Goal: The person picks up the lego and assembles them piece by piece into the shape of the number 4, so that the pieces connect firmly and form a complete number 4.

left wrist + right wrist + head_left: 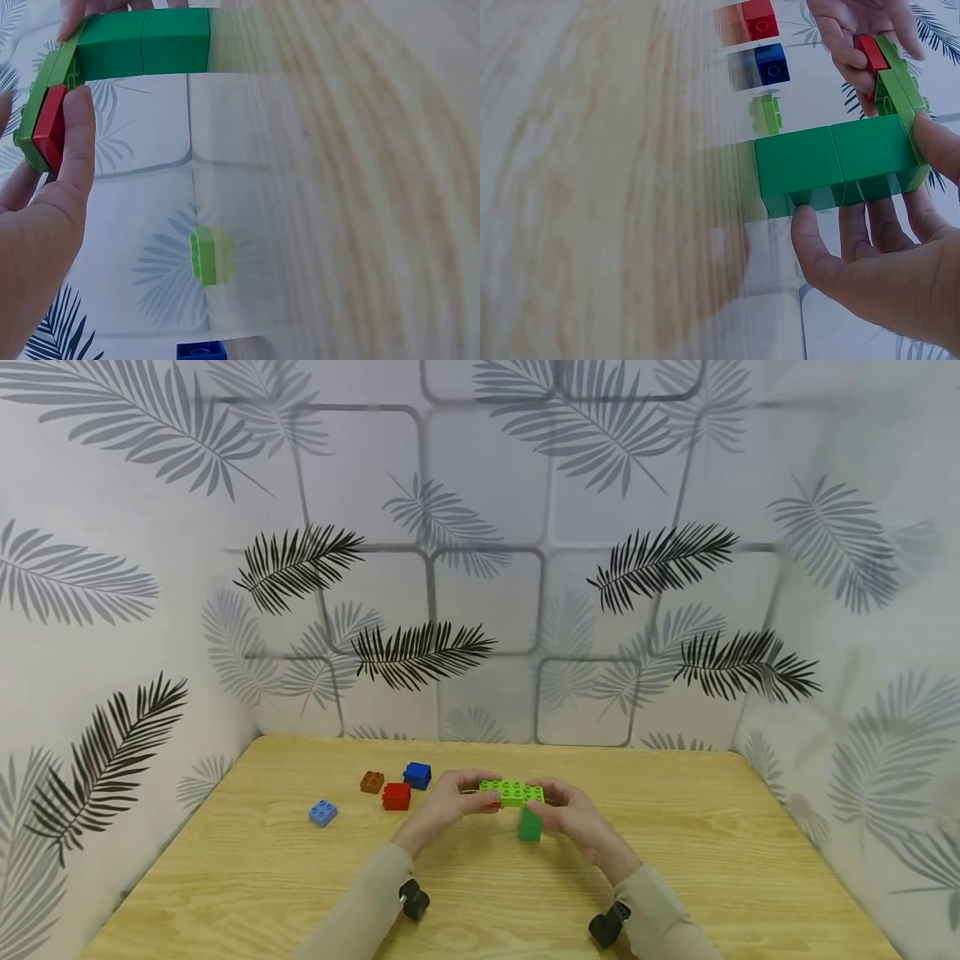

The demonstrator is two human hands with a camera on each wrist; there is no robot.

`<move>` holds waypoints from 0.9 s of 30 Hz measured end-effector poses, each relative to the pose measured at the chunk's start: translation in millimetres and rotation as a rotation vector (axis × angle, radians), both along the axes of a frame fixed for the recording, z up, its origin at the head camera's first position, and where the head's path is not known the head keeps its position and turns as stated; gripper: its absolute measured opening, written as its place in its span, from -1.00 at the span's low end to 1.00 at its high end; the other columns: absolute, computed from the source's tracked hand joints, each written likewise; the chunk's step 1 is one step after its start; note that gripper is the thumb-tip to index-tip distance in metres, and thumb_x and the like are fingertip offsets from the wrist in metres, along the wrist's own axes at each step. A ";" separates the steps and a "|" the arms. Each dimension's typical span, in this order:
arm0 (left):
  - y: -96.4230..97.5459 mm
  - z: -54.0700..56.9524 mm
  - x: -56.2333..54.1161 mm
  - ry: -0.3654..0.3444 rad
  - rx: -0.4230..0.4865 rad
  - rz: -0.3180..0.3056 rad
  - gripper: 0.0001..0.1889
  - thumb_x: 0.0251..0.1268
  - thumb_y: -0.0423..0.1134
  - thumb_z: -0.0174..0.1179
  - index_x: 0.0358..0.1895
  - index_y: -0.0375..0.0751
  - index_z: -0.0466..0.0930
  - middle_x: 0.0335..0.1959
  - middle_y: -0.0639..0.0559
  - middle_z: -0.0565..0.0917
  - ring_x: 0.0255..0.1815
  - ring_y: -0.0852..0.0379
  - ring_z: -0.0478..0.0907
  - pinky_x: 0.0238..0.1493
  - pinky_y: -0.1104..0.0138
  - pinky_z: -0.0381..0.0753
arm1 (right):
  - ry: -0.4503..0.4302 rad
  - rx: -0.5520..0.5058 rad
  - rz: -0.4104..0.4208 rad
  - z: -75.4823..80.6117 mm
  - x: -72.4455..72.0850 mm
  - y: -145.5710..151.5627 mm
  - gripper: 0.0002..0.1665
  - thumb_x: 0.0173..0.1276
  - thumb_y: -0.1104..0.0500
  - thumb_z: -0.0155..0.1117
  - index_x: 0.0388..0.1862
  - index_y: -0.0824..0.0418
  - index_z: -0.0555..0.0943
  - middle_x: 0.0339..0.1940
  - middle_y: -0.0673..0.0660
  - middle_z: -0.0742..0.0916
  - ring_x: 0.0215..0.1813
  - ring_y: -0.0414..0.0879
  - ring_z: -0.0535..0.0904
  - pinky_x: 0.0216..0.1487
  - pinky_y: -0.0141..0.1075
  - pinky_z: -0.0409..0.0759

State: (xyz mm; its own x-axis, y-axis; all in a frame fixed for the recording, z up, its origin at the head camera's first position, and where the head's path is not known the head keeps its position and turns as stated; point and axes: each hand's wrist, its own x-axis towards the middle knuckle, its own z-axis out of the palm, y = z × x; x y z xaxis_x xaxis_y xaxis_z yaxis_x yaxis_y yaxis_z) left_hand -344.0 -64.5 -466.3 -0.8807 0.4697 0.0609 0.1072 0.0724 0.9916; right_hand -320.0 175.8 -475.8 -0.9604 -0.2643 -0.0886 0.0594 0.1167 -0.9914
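Two stacked dark green bricks (pixel 836 161) stand upright on the table. A long lime-green brick (pixel 506 791) lies across their top and juts out to the left. My right hand (pixel 577 818) grips this stack, thumb at the lime-green brick and fingers along the green side. Under the jutting end sits a small red brick (pixel 51 127), which my left hand (pixel 450 802) pinches. Whether the red brick is pressed fully onto the lime-green one, I cannot tell. Another lime-green brick (pixel 206 255) rests on the table, mostly hidden behind the left hand in the head view.
Left of the hands lie a larger red brick (pixel 396 797), a dark blue brick (pixel 417 775), a brown brick (pixel 372 782) and a light blue brick (pixel 322 812). The wooden table (pixel 675 835) ends at a leaf-patterned wall (pixel 487 593).
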 end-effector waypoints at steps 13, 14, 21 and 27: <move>0.7 0.0 -5.3 -0.034 0.051 0.061 -0.67 0.35 -0.24 0.25 0.12 -0.29 0.64 0.06 -0.17 0.67 -0.06 0.05 0.70 0.00 0.18 0.68 | 0.005 0.014 0.001 0.1 -0.3 -0.4 -0.46 0.41 0.08 0.27 0.33 0.15 0.46 0.23 0.15 0.56 0.14 -0.02 0.54 0.17 -0.04 0.50; 1.2 -0.3 -5.2 -0.039 0.061 0.068 -0.67 0.35 -0.25 0.26 0.11 -0.29 0.64 0.06 -0.17 0.66 -0.06 0.05 0.70 -0.01 0.18 0.68 | 0.005 0.013 0.000 0.0 -0.4 -0.5 -0.45 0.41 0.08 0.27 0.34 0.15 0.46 0.23 0.15 0.56 0.14 -0.02 0.54 0.17 -0.04 0.50; 0.6 -0.3 -4.2 0.000 0.054 0.074 -0.64 0.37 -0.17 0.24 0.14 -0.26 0.63 0.08 -0.18 0.65 -0.09 0.07 0.70 -0.06 0.18 0.70 | -0.009 -0.005 -0.005 -0.1 -0.9 -1.1 -0.43 0.40 0.07 0.29 0.34 0.15 0.45 0.22 0.15 0.56 0.11 -0.05 0.53 0.16 -0.04 0.49; -6.9 3.8 -8.9 0.073 -0.003 0.151 -0.66 0.43 -0.06 0.15 0.07 -0.22 0.67 0.03 -0.19 0.68 -0.07 0.08 0.62 -0.06 0.17 0.67 | -0.004 0.002 -0.005 0.1 -1.1 -1.1 -0.43 0.39 0.06 0.30 0.34 0.16 0.46 0.20 0.15 0.56 0.09 -0.07 0.54 0.15 -0.07 0.51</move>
